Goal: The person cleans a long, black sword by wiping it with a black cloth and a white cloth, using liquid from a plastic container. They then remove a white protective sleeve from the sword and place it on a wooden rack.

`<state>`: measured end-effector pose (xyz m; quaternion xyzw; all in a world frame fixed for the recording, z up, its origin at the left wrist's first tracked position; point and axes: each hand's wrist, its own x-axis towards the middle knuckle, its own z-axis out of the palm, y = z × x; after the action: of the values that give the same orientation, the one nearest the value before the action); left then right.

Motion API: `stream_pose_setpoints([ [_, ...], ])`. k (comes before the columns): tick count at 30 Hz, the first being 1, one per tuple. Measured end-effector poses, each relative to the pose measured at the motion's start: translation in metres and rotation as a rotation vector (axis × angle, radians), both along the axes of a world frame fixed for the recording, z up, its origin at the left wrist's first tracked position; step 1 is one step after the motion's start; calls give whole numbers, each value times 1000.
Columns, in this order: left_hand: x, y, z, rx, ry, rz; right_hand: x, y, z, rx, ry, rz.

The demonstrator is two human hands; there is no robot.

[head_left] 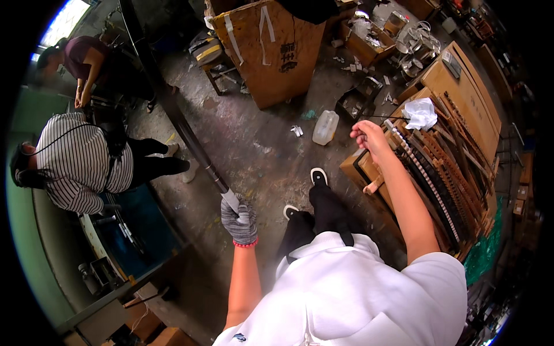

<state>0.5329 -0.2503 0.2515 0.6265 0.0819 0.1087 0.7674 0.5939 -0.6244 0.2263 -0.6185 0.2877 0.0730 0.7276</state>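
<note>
My left hand (pixel 238 221), in a grey knitted glove with a red bead bracelet at the wrist, is closed round the pale lower end of a long dark pole (pixel 183 128). The pole slants away to the upper left and runs out of view at the top. Bare and raised, my right hand (pixel 371 140) has its fingers loosely bent, with nothing visible in them. It hovers beside a pile of long, narrow strips (pixel 441 161), brown, black and pale. A crumpled white sheet (pixel 420 113) lies on that pile.
Two people stand at left, one in a striped shirt (pixel 81 150) beside a blue-topped workbench (pixel 138 230). A big brown box (pixel 268 52) stands ahead. A translucent plastic jug (pixel 326 127) lies on the stained floor near my feet. Large cardboard sheets (pixel 470 92) lie beyond the strips.
</note>
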Motion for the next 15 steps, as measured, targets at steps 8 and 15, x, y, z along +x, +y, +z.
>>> stream_pose_setpoints([
  [8,44,-39,-1,-6,18,64,188,-63,-16,-80,-154,-65],
  [15,91,-110,-10,19,-11,148,362,-96,14,-13,-251,-135],
])
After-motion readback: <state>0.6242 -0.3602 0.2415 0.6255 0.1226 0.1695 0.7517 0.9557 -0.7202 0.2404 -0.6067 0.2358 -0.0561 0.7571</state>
